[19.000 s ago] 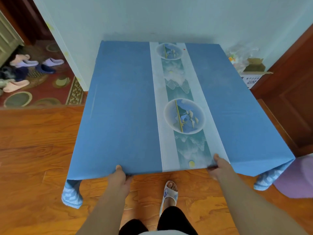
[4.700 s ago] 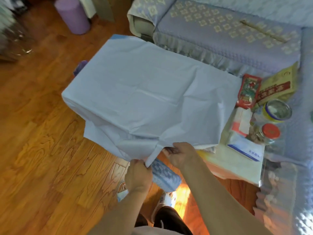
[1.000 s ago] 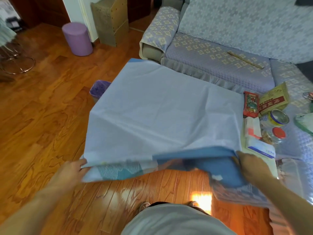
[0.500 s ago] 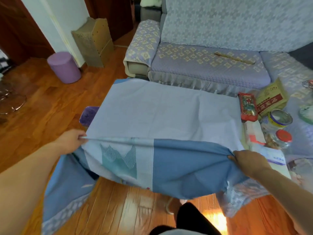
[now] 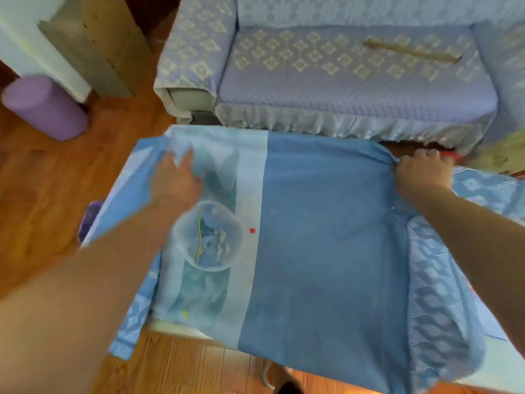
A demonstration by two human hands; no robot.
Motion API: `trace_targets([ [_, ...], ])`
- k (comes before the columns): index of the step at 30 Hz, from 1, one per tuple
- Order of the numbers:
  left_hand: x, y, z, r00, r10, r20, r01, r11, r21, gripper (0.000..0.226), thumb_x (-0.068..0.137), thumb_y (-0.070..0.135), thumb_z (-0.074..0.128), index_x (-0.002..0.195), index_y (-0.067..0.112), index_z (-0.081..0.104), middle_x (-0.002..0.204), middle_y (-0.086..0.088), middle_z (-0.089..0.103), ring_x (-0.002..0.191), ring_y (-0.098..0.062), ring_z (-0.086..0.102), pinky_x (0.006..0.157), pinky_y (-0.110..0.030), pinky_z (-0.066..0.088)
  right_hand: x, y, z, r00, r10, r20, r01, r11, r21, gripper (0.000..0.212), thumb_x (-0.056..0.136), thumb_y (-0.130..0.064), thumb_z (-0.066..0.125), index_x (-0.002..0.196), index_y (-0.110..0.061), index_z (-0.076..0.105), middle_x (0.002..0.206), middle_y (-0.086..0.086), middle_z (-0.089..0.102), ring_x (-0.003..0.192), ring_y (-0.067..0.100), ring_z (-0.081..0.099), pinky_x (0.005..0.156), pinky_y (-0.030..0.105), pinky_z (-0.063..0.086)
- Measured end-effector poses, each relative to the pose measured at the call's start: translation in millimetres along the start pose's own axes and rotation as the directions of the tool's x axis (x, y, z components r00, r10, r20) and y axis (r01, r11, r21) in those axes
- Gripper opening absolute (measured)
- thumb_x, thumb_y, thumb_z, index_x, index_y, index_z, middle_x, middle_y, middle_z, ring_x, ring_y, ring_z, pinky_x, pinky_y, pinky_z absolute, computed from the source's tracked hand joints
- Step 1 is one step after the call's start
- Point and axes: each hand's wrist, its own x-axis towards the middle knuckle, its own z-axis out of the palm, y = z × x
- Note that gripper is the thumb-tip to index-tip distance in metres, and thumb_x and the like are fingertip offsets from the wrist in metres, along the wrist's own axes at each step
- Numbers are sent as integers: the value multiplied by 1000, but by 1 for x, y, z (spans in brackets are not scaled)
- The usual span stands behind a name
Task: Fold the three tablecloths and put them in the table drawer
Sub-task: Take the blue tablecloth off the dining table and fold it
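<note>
tablecloth (image 5: 321,237): spread blue-side up before the sofa (image 5: 341,66)
left hand (image 5: 176,183): blurred, grip unclear
right hand (image 5: 423,169): pinching tablecloth's far corner

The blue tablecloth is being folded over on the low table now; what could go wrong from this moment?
1. The right hand pinches only one far corner of the blue tablecloth, while the left hand is blurred near the other; the far edge may land crooked.
2. The lace border bunches and hangs off on the right side, so it could get trapped inside the fold.
3. Items at the table's right edge are now mostly covered; dragging the cloth might push them.
</note>
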Motion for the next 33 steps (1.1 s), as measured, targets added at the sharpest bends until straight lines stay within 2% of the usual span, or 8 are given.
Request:
trace_targets([
  [4,-124,0,129,866,51,497,-84,995,45,70,100,40,52,161,34,18,169,-13,8,154,-34,15,122,-45,20,39,-48,73,993,30,114,-34,999,38,43,100,-18,40,140,-6,46,137,22,49,130,40,42,112,48,32],
  [8,-248,-71,185,632,-183,753,105,983,151,75,100,42,48,161,39,5,170,-9,-2,156,-34,7,123,-44,21,9,-133,116,960,-218,174,198,972,125,61,92,-20,49,150,-11,33,146,24,38,127,43,42,109,48,32],
  [12,-271,-136,171,465,-432,773,349,892,288,75,99,40,51,161,24,14,167,-10,20,153,-29,24,121,-39,28,-71,-223,135,714,-574,400,436,812,388,62,93,-39,33,152,-20,32,157,13,29,140,35,33,115,43,33],
  [15,-261,-159,146,456,-513,727,571,796,203,54,98,27,57,149,17,44,148,-10,54,132,-25,55,105,-32,44,-122,-262,129,590,-611,528,304,773,556,58,99,-36,39,154,-21,30,161,9,24,143,35,31,116,39,31],
  [23,-258,-206,122,376,-592,713,793,603,83,45,98,29,58,142,22,49,115,-6,69,74,-13,65,49,-20,43,-184,-324,79,601,-541,588,52,761,646,44,101,-27,45,145,-18,44,143,13,44,129,34,50,103,38,42],
  [28,-250,-312,122,309,-589,747,862,505,41,50,97,29,58,143,14,47,116,-11,66,95,-24,65,73,-28,46,-239,-421,35,598,-600,531,99,713,694,34,100,-29,47,131,-18,55,138,11,55,127,30,53,101,35,43],
  [31,-237,-402,136,276,-563,779,904,428,-11,10,97,26,54,94,17,56,100,-15,62,86,-27,57,80,-34,47,-285,-504,14,602,-625,497,101,677,729,33,97,-30,53,127,-20,58,133,9,57,123,30,56,99,33,44],
  [33,-217,-457,151,288,-515,808,916,394,-75,18,88,28,53,75,19,43,84,-13,48,77,-25,46,74,-36,39,-323,-566,9,630,-597,497,56,673,737,40,94,-28,56,133,-19,54,136,9,51,125,32,54,101,36,42],
])
